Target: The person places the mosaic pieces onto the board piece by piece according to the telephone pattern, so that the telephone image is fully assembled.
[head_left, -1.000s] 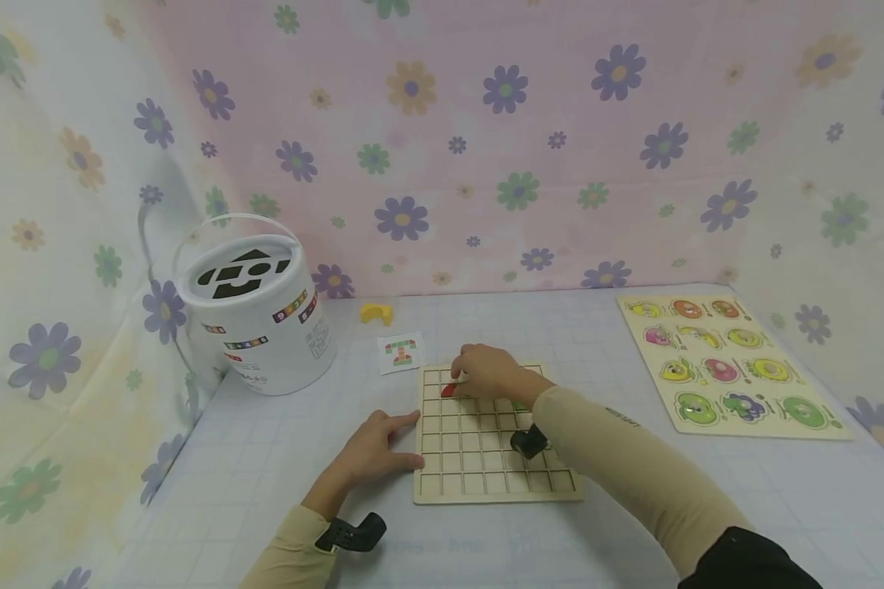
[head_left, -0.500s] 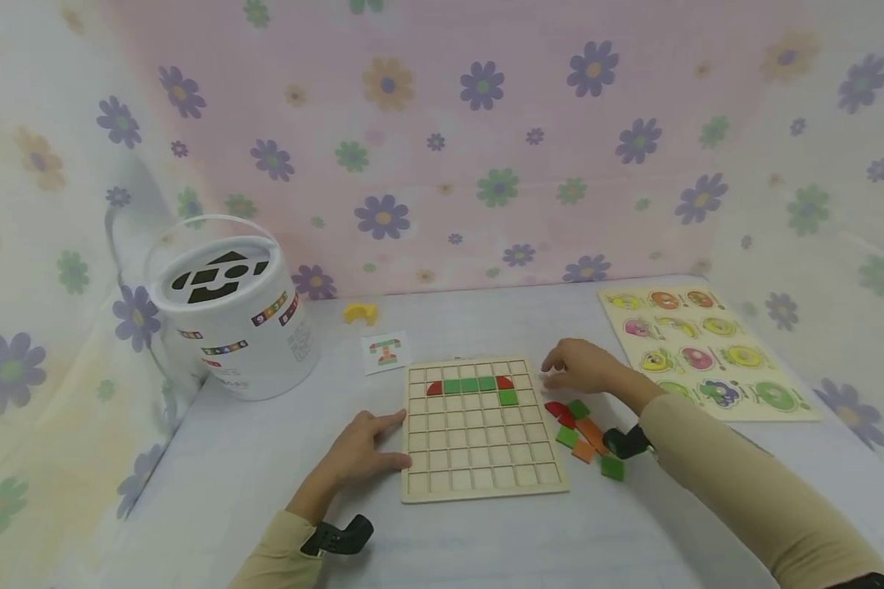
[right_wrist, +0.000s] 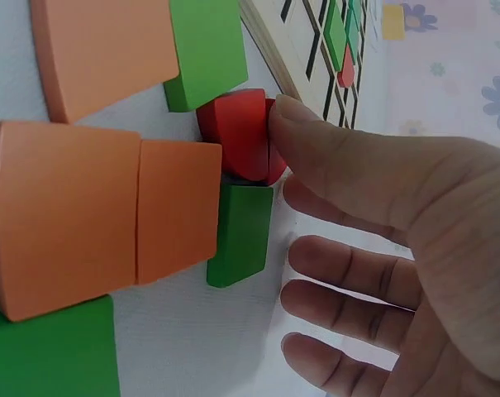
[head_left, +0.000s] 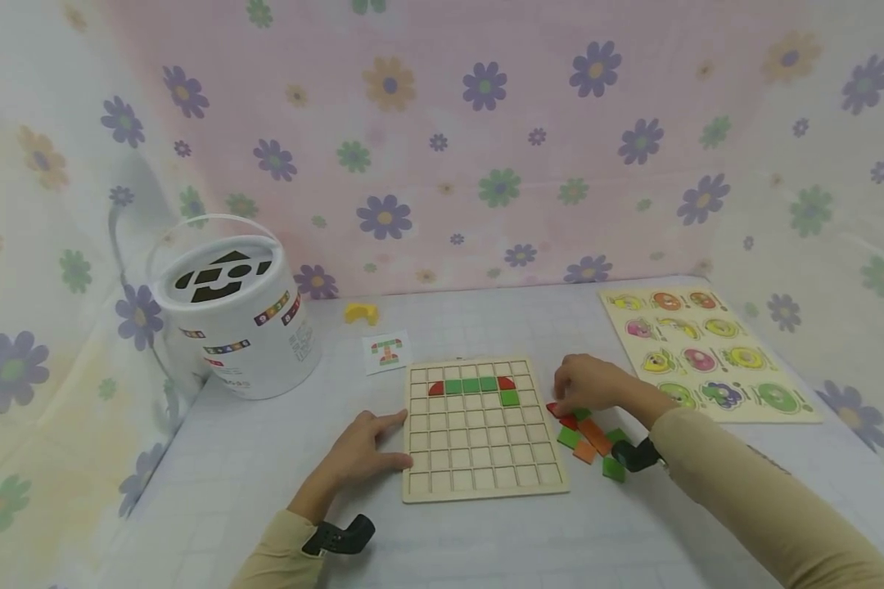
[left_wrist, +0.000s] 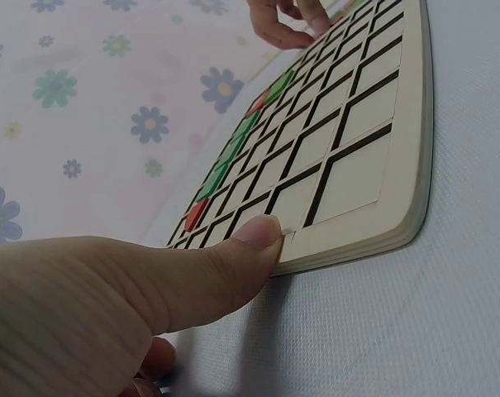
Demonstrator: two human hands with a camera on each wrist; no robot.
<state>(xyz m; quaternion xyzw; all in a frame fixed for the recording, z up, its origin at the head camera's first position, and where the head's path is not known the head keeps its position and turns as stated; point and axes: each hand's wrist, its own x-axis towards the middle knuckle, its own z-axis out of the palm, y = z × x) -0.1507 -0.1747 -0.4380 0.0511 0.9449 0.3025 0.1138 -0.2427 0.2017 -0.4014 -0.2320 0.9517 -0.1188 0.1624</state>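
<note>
A wooden grid board (head_left: 486, 487) lies flat on the table. In its upper rows sit a red quarter-circle block (head_left: 437, 388), several green square blocks (head_left: 470, 385) and another red one at the right. My left hand (head_left: 364, 454) touches the board's left edge with thumb and index finger spread; its thumb (left_wrist: 250, 240) rests on the rim in the left wrist view. Right of the board, my right hand (head_left: 593, 383) pinches a red quarter-circle block (right_wrist: 276, 153) between thumb and index finger. A second red block (right_wrist: 240, 132) lies against it, beside loose orange blocks (right_wrist: 64, 219) and green blocks (right_wrist: 241, 236).
A small pattern card (head_left: 386, 352) lies behind the board, near a yellow bridge-shaped piece (head_left: 361, 312). At the left stands a white bucket (head_left: 265, 352) with shape holes in its lid. A fruit puzzle board (head_left: 696, 356) lies at the right.
My right hand has left the board's upper row, moved right, then come down onto the loose red blocks. The head view has shifted slightly. My left hand stays at the board's edge.
</note>
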